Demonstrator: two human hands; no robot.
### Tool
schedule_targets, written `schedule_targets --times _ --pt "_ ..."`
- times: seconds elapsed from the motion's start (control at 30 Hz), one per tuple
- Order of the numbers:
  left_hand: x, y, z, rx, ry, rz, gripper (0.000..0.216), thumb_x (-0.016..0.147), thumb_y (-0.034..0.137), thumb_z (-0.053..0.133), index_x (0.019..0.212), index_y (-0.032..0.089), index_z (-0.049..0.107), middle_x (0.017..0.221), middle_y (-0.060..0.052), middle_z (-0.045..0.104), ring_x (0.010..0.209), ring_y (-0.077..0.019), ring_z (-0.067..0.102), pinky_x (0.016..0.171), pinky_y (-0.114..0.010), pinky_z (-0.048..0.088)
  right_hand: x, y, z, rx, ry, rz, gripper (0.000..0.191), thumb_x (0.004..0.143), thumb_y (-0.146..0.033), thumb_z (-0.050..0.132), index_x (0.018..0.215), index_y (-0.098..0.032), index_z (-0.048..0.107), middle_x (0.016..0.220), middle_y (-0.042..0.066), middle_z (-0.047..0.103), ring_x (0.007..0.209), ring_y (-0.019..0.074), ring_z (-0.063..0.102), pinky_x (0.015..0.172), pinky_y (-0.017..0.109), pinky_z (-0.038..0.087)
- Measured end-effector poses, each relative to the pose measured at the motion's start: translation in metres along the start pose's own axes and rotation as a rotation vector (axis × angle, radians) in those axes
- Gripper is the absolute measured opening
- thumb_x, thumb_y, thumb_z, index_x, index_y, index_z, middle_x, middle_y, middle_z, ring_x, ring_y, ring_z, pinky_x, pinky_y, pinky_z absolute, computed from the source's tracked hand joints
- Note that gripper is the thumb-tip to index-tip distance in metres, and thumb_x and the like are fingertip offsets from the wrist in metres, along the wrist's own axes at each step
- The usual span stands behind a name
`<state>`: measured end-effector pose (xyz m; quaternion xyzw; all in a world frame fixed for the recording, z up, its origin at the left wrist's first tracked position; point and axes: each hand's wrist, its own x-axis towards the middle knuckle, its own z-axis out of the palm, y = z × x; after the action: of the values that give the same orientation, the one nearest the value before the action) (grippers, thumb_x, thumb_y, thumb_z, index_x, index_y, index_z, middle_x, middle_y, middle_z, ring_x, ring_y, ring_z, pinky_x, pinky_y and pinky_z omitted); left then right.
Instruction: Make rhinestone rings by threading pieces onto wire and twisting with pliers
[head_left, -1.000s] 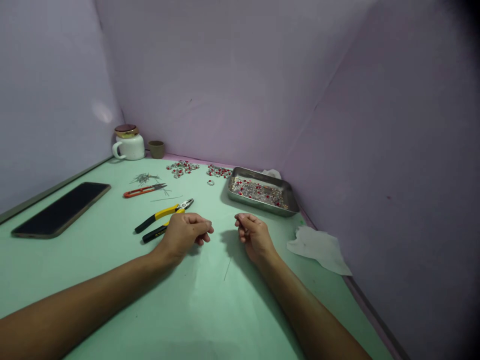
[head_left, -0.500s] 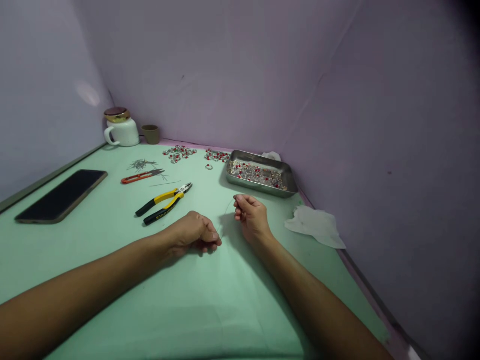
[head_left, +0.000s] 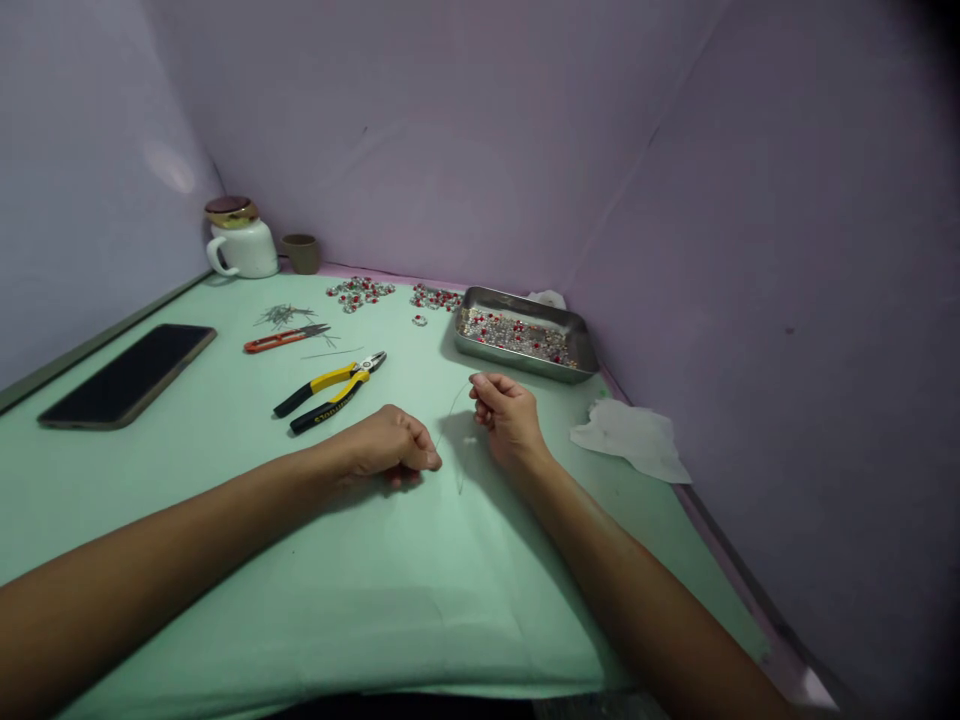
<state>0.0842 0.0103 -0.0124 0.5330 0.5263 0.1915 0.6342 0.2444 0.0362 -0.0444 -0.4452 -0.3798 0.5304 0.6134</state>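
On the green worktop (head_left: 480,560), left hand (head_left: 394,445) and right hand (head_left: 506,418) apart, a thin wire (head_left: 453,412) curving from the curled right hand toward the left, yellow-handled pliers (head_left: 330,395) just beside the left hand.

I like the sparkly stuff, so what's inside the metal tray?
The metal tray is filled with lots of tiny silvery and red sparkly pieces. They cover most of the tray's bottom, so that part is hidden, and so is anything underneath them.
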Motion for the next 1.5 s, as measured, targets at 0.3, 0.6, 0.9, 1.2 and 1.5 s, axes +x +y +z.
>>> schedule_targets --times 0.3,0.6,0.9,1.2,1.5 --pt "0.003 0.014 -0.009 -0.087 0.114 0.203 0.002 0.059 0.016 0.066 0.060 0.016 0.064 0.042 0.005 0.054 0.033 -0.0048 0.037 0.033 -0.016 0.025 -0.012 -0.005 0.005 -0.124 -0.301 0.121 0.018 0.063 -0.032 0.068 0.067 -0.015 0.063 0.054 -0.004 0.056 0.037 0.0038 0.037 0.037 0.020 0.027" --pt "0.010 0.011 -0.017 -0.208 0.163 0.215 0.012 0.064 0.020 0.066 0.057 0.014 0.057 0.048 0.002 0.058 0.034 -0.0043 0.042 0.032 -0.016 0.033 -0.015 -0.004 0.010 -0.276 -0.310 0.083 0.023 0.066 -0.037 0.066 0.076 -0.016 0.065 0.066 0.002 0.062 0.053 0.0088 0.048 0.045 0.020 0.034" --pt "0.012 0.010 -0.017 -0.250 0.210 0.258 0.010 0.065 0.018 0.064 0.058 0.014 0.060 0.050 0.001 0.060 0.037 -0.0049 0.045 0.034 -0.016 0.034 -0.015 0.002 0.009 -0.241 -0.295 0.064 0.016 0.065 -0.030 0.066 0.063 -0.016 0.061 0.050 -0.003 0.055 0.039 0.0052 0.037 0.038 0.019 0.027" --pt "0.010 0.009 -0.014 -0.259 0.271 0.268 0.016 0.059 0.018 0.069 0.051 0.014 0.056 0.037 0.003 0.053 0.034 -0.0071 0.046 0.035 -0.019 0.040 -0.017 0.002 0.011 -0.253 -0.328 0.100 0.020 0.060 -0.033 0.069 0.059 -0.016 0.060 0.047 -0.003 0.056 0.036 0.0058 0.039 0.037 0.020 0.028" --pt "0.008 0.007 -0.003 -0.310 0.309 0.268 0.016 0.064 0.014 0.066 0.052 0.014 0.055 0.038 0.003 0.055 0.034 -0.0072 0.049 0.039 -0.020 0.043 -0.024 0.004 0.017 -0.268 -0.259 0.072 0.019 0.061 -0.030 0.068 0.056 -0.015 0.059 0.044 -0.003 0.053 0.037 0.0062 0.039 0.038 0.020 0.028"
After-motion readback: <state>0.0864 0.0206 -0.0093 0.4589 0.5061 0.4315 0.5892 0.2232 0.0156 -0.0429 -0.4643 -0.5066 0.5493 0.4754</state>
